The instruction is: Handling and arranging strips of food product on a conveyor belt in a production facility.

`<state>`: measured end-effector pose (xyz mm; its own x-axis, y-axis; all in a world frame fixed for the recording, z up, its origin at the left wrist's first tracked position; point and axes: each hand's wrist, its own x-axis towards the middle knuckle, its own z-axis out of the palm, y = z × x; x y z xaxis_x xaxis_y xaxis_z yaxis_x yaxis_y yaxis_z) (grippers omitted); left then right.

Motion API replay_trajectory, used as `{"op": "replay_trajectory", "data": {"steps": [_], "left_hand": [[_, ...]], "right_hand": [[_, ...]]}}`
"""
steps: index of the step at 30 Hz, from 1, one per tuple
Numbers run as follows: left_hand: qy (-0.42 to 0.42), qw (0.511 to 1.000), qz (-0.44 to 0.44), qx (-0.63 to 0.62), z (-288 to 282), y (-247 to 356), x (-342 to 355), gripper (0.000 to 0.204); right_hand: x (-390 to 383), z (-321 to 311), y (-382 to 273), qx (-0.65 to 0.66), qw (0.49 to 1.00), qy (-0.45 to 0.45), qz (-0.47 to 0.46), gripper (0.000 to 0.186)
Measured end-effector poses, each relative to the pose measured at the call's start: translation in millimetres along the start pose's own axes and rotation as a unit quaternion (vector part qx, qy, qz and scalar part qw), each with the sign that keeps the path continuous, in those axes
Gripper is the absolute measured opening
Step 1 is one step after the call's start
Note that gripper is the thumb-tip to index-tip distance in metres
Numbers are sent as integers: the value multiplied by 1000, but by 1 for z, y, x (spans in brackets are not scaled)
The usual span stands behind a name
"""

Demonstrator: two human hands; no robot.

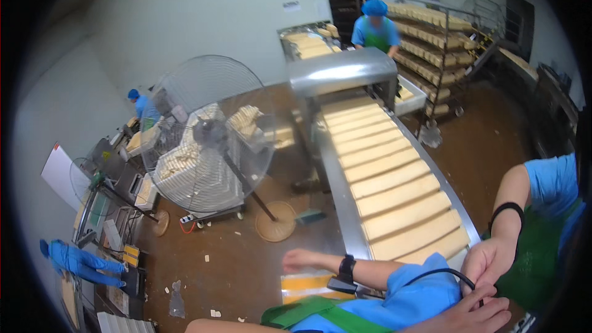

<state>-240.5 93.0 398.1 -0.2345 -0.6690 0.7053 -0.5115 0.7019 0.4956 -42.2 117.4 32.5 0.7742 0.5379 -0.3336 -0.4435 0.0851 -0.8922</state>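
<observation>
A food factory, probably a bakery: pale slabs (394,193) line a metal conveyor (344,200); beyond it stand a capped worker (375,29) and a loaded rack (445,32), left of it a caged fan (211,134).

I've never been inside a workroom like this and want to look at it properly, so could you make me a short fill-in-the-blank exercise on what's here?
1. The thin, curved, flexible cable at the picture's lower right is coloured ____.
2. The round, tan base on the brown floor supports a large, wire-caged ____.
3. In the picture, the tall, wheeled metal rack stands to the ____ of the shiny, curved metal hood.
4. The person near that hood wears a ____ cap.

Missing words: black; fan; right; blue.
</observation>
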Motion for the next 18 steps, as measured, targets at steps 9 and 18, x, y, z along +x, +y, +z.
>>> {"op": "replay_trajectory", "data": {"steps": [9,18], "left_hand": [[10,975,-213,-57,-96,-56,-79,14],[-50,964,-255,-52,-90,-52,-75,8]], "right_hand": [[-69,-85,-25,60,973,197,-108,16],[-62,-74,-26,110,960,226,-119,16]]}}
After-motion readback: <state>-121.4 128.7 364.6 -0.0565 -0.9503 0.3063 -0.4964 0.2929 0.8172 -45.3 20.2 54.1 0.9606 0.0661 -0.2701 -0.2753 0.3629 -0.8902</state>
